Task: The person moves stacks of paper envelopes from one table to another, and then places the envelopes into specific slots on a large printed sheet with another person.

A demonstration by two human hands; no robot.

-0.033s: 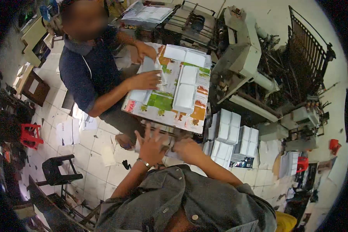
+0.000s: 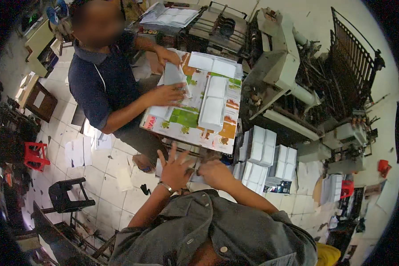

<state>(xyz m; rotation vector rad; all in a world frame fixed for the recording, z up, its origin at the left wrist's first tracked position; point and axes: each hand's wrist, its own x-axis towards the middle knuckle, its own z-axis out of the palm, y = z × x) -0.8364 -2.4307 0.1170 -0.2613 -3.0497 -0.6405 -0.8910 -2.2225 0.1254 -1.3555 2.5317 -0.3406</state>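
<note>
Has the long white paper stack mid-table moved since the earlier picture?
No: the long, rectangular white paper stack mid-table shows no visible shift against the colourful printed tabletop.

One paper stack [image 2: 213,104] is laid along the right of the counter [image 2: 184,117], another stack [image 2: 213,64] across its far side. Paper piles [image 2: 258,144] are set right of the counter, a stool [image 2: 62,193] left.
</note>
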